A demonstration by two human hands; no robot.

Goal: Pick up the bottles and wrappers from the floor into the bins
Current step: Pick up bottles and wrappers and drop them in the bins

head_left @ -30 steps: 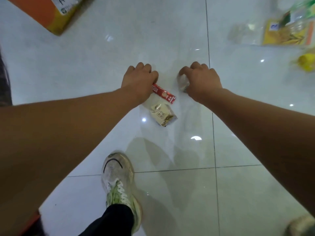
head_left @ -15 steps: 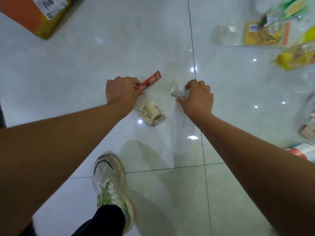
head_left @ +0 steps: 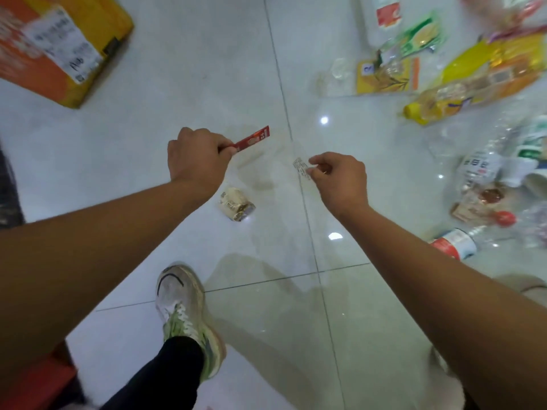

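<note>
We see the left hand, just left of frame centre, pinching one end of a red sachet wrapper that sticks out up and to the right, clear of the white tiled floor. The right hand grips a small clear wrapper with printed text between thumb and fingers. A crumpled beige wrapper lies on the floor below and between the hands. Bottles and packets crowd the upper right, among them a yellow-capped bottle; an orange box sits upper left.

Glossy tiled floor; shiny red foil sachet; clear plastic wrapper.
</note>
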